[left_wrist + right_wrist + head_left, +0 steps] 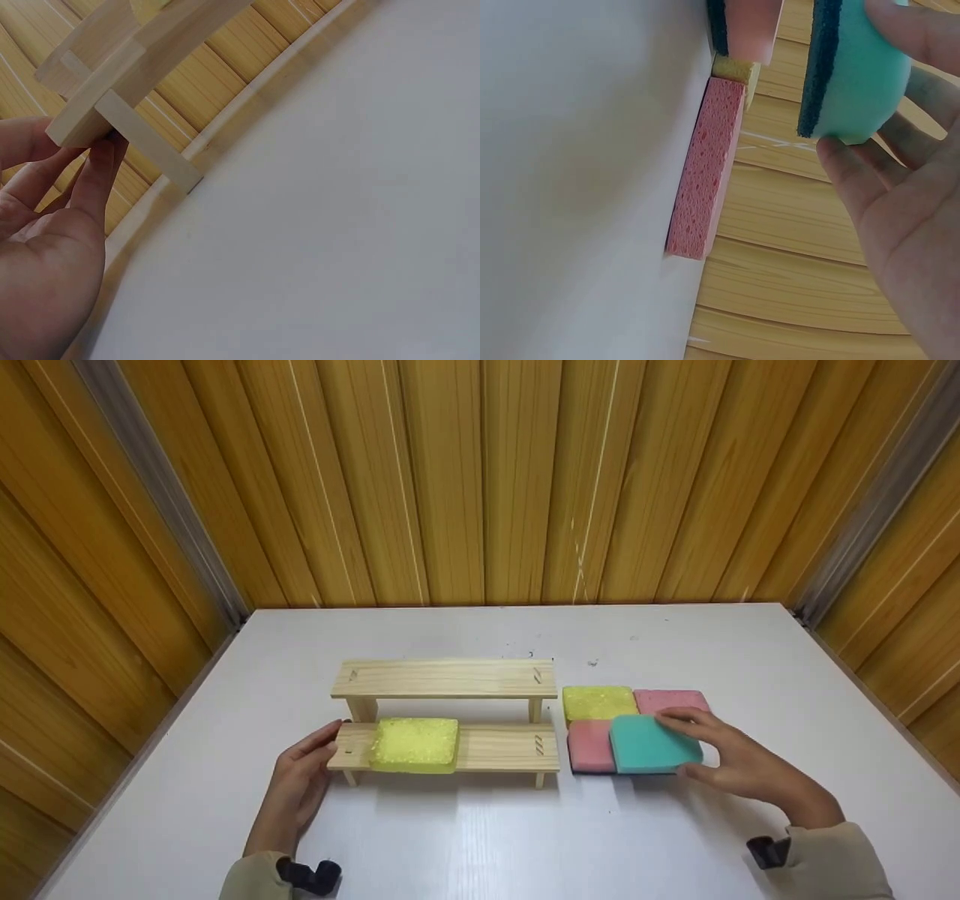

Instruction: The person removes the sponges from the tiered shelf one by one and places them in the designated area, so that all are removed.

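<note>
My right hand (754,765) grips a teal sponge (651,746) by its edges, lifted off the table. In the right wrist view, the sponge (862,79) has a dark blue scouring layer, and the fingers (855,172) and thumb are on opposite edges. On the left, my left hand (292,787) pinches the end of the lower board of a two-step wooden rack (495,746). The left wrist view shows the thumb under that board (82,112), beside a leg. A yellow sponge (415,744) lies on the lower step, left of its middle.
Right of the rack, a yellow sponge (596,703), a pink sponge (675,700) behind and another pink sponge (590,746) in front lie close together on the white table (480,832). The upper step (450,679) stands behind the lower one. Wood-patterned walls (517,480) enclose the table.
</note>
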A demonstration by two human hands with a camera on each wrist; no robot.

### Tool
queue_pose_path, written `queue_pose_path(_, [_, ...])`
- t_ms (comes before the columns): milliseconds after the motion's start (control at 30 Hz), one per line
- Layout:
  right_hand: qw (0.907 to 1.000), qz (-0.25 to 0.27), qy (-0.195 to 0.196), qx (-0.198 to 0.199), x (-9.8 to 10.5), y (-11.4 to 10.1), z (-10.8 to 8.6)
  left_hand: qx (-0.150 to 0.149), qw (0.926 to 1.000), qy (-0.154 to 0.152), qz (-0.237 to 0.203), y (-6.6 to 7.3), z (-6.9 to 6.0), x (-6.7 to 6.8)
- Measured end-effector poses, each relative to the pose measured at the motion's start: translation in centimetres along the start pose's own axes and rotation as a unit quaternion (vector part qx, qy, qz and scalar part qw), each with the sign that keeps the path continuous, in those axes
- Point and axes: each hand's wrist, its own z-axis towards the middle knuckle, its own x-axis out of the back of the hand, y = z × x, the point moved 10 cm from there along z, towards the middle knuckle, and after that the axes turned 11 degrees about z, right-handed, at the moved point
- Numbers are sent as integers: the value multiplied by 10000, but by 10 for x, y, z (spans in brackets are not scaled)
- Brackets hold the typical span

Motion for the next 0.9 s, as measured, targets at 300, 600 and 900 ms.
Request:
queue_pose_path(300, [9991,356,-120,-220,6,8,-4,121,9998,-25,-159,-1,0,-1])
queue_pose_path(600, [9988,309,-138,-342,11,16,-9,51,9998,-65,-157,1,-2,1])
queue_pose_path(900, [9984,248,-117,-498,16,28,-15,134,9998,-130,-37,-1,-1,-3])
